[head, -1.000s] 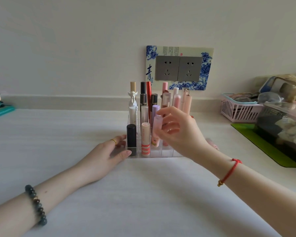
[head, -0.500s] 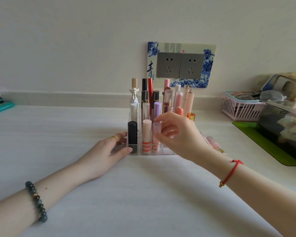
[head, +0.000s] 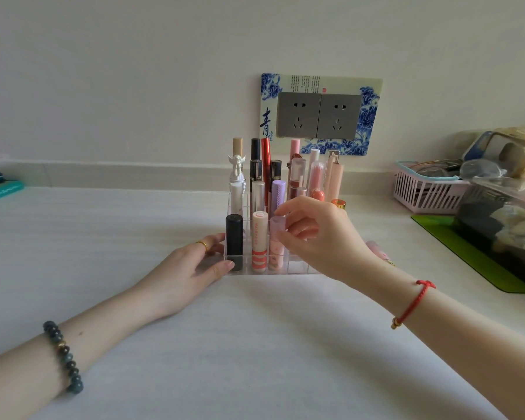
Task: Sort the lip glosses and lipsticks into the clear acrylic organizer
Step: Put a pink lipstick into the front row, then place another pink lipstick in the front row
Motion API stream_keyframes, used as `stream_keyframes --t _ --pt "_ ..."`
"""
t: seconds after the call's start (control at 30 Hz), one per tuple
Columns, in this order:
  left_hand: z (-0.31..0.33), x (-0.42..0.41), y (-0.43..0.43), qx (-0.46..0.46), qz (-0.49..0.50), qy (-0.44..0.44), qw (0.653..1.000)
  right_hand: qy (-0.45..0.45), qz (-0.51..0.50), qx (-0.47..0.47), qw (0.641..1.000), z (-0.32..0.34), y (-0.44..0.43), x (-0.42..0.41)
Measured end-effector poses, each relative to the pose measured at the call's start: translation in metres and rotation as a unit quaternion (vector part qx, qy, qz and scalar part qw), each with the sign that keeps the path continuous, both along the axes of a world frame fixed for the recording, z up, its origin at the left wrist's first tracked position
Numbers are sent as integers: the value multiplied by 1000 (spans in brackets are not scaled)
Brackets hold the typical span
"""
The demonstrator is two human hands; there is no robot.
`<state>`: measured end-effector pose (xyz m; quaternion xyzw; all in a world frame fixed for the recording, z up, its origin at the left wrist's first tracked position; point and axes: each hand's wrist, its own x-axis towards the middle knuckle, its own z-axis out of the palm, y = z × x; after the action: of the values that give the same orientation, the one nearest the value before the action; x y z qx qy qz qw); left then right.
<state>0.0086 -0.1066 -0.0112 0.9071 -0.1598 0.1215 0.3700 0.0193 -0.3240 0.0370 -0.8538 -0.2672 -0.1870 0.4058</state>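
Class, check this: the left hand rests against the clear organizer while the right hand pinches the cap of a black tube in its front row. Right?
Wrong colour. The head view shows the right hand pinching the lilac cap of a pink tube in that row; the black tube stands at its left corner. The left hand rests against the organizer.
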Motion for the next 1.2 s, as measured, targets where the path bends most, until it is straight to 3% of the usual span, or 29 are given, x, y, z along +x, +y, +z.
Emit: stream_keyframes --t 0.27,0.6,0.8,0.97,1.2 --pt "1 -2 -1 -1 -5 -2 1000 -25 -14 -2 1000 11 -4 -5" --pt "1 -1 -1 -5 -11 5 1000 -63 -51 60 995 57 -47 -8" --pt "0 0 0 -10 -12 2 1000 5 -141 -47 989 26 -100 9" --pt "-1 0 -1 -11 -9 -13 1000 124 -163 -122 971 -6 -133 17" --pt "-1 -1 0 -18 -21 -7 1000 195 -188 -128 954 -12 -135 21"
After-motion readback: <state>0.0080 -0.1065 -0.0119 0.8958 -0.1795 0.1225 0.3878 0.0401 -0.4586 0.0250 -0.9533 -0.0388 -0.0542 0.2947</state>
